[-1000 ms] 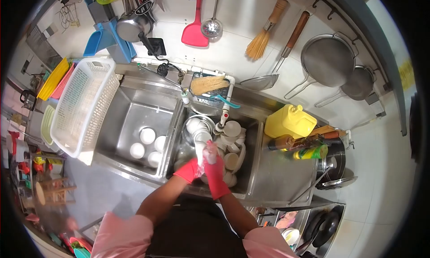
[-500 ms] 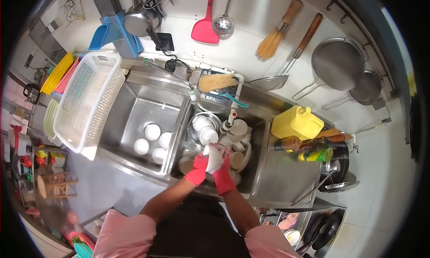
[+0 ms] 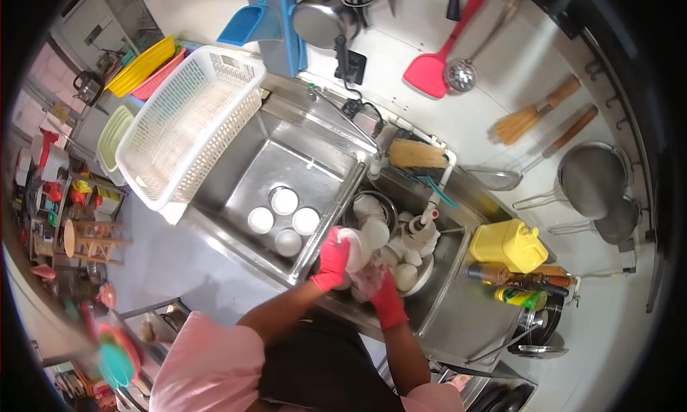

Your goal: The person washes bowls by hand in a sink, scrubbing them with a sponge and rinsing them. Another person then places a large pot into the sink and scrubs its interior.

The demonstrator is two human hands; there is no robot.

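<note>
My left hand, in a pink-red rubber glove, grips a white bowl above the right-hand sink basin. Close by on the right is my right hand, in a matching glove. Its fingers are curled around something pale and pinkish, too blurred to make out. Under and behind my hands, the right basin holds a jumble of white dishes and a round metal bowl with white bowls in it. Several small white bowls lie apart on the floor of the left basin.
A white plastic basket stands on the sink's left end. On the right ledge are a yellow jug and several bottles. A tap rises between the basins. Strainers and brushes hang on the wall.
The view has swung, so the scene sits differently in the frame. My hands have parted slightly; the bowl is now in my left hand, and my right hand has drawn back from it.
</note>
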